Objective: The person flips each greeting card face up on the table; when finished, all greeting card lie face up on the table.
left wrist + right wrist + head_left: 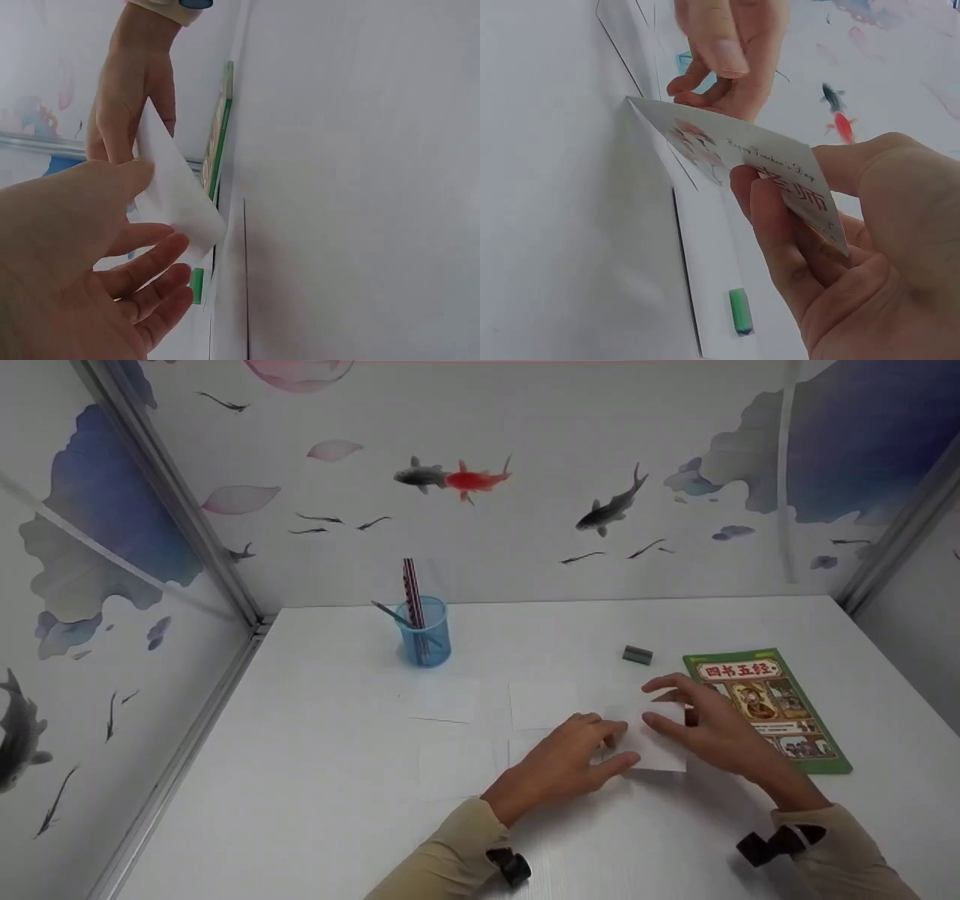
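My right hand (709, 727) pinches a greeting card (742, 150) between thumb and fingers, holding it tilted above the white table. In the right wrist view, the card's lower face shows "Happy Teacher's Day", red characters and a flower picture. Its blank white side (664, 746) faces up in the head view. Close to the card's left edge is my left hand (566, 757), its fingers loosely extended; whether they touch the card is hard to tell. Flat white cards lie left of the hands, among them one at the back (442, 701) and another beside it (544, 705).
A green-edged book (795, 697) lies under and beyond my right forearm. Behind the hands sits a small dark green block (637, 655), perhaps an eraser. A blue mesh cup (426, 641) holding pencils stands near the back wall (525, 547). Metal-framed side panels flank the table.
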Tool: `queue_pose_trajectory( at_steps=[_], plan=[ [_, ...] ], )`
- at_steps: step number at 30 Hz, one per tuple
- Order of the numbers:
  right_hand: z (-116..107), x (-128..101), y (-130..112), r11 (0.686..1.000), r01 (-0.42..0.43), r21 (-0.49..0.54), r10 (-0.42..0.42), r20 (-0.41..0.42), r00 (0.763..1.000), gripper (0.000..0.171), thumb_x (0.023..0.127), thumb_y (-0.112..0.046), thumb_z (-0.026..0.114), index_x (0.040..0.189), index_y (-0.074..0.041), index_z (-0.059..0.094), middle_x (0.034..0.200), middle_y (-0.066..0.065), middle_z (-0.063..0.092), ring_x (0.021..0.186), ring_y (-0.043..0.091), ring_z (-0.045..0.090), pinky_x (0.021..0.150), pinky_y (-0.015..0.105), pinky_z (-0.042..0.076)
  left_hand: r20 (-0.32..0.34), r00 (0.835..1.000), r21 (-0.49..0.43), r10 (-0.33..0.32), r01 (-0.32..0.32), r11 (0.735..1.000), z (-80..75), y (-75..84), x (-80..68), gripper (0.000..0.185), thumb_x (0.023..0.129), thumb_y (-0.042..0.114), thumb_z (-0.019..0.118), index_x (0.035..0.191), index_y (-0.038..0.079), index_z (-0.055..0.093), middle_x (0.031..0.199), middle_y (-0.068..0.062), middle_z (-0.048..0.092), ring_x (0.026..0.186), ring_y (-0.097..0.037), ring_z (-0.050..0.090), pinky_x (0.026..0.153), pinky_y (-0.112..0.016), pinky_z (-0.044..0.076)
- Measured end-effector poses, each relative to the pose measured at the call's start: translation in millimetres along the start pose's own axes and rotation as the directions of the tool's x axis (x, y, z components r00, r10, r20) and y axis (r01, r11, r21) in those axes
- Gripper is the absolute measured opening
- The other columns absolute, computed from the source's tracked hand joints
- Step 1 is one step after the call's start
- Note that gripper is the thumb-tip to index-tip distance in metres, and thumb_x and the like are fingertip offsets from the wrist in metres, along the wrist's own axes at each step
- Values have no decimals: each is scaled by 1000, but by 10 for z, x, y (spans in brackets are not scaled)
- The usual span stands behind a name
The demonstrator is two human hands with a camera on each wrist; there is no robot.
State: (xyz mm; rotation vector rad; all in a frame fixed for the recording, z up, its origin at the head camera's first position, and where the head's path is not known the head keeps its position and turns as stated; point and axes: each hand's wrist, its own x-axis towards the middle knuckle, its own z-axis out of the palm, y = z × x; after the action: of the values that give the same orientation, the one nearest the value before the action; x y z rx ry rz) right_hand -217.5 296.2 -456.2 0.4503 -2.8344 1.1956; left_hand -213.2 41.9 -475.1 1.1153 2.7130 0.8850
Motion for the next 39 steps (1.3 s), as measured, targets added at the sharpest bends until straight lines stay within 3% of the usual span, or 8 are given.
queue_pose_trajectory(
  at_steps=[8, 13, 17, 22, 28, 31, 35, 39],
  plan=[
    [32, -17, -109, 998, -17, 66, 20, -38, 999, 38, 114, -36, 57, 147, -17, 58, 148, 17, 65, 117, 34, 74, 82, 20, 55, 12, 990, -374, -142, 136, 917, -23, 17, 11, 66, 112, 63, 43, 157, 16, 56, 131, 2, 73, 113, -1, 68, 97, -21, 57],
    [7, -35, -142, 965, 27, 259, -30, 7, 1000, 41, 121, -29, 32, 144, -4, 55, 133, 24, 70, 92, 15, 73, 71, 30, 61, -3, 984, -483, -179, 156, 862, -31, 42, 28, 63, 109, 64, 49, 153, 19, 54, 129, 4, 73, 111, -1, 71, 94, -23, 59],
    [-10, -35, -149, 923, 62, 381, -92, 63, 994, 51, 121, -29, 22, 143, 3, 55, 130, 25, 74, 101, 14, 78, 74, 36, 66, -2, 984, -534, -179, 151, 832, -45, 40, 38, 65, 105, 62, 61, 151, 18, 50, 121, 9, 72, 106, -1, 72, 92, -22, 60],
    [-10, -41, -171, 915, 101, 390, -149, 95, 984, 56, 121, -29, 21, 145, -2, 64, 141, 7, 72, 110, 15, 76, 77, 38, 67, -23, 985, -570, -170, 127, 812, -70, 38, 37, 69, 100, 57, 71, 150, 17, 47, 122, 9, 71, 106, -1, 72, 91, -21, 60],
    [88, -51, -156, 947, 252, 198, -256, -6, 967, 30, 114, -12, 55, 135, -19, 75, 146, 8, 62, 111, 9, 69, 79, 27, 64, -72, 989, -598, -128, 60, 799, -81, 20, 27, 49, 107, 28, 67, 151, 16, 51, 130, 1, 69, 103, 0, 72, 87, -18, 60],
    [128, -39, -129, 962, 268, 58, -264, -66, 962, 38, 104, -11, 74, 139, -25, 73, 146, 4, 63, 100, 6, 69, 75, 22, 60, -78, 991, -627, -108, 36, 779, -62, -5, 24, 44, 107, 13, 63, 151, 14, 56, 131, -2, 72, 100, -1, 72, 83, -18, 60],
    [136, -30, -85, 978, 202, -43, -205, -82, 975, 39, 99, -22, 82, 137, -21, 73, 126, 3, 72, 77, 6, 66, 62, 24, 55, -78, 990, -647, -119, 40, 761, -34, -39, 27, 46, 107, 13, 63, 153, 14, 54, 132, -5, 74, 103, -3, 75, 83, -20, 62],
    [106, -22, -34, 994, 37, -100, -46, -96, 994, 53, 96, -39, 84, 139, -13, 70, 92, 0, 74, 67, 7, 59, 56, 23, 46, -129, 972, -687, -199, 57, 725, -40, -66, 35, 59, 104, 14, 69, 156, 21, 42, 127, -7, 78, 106, -6, 75, 89, -22, 61]
  ],
)
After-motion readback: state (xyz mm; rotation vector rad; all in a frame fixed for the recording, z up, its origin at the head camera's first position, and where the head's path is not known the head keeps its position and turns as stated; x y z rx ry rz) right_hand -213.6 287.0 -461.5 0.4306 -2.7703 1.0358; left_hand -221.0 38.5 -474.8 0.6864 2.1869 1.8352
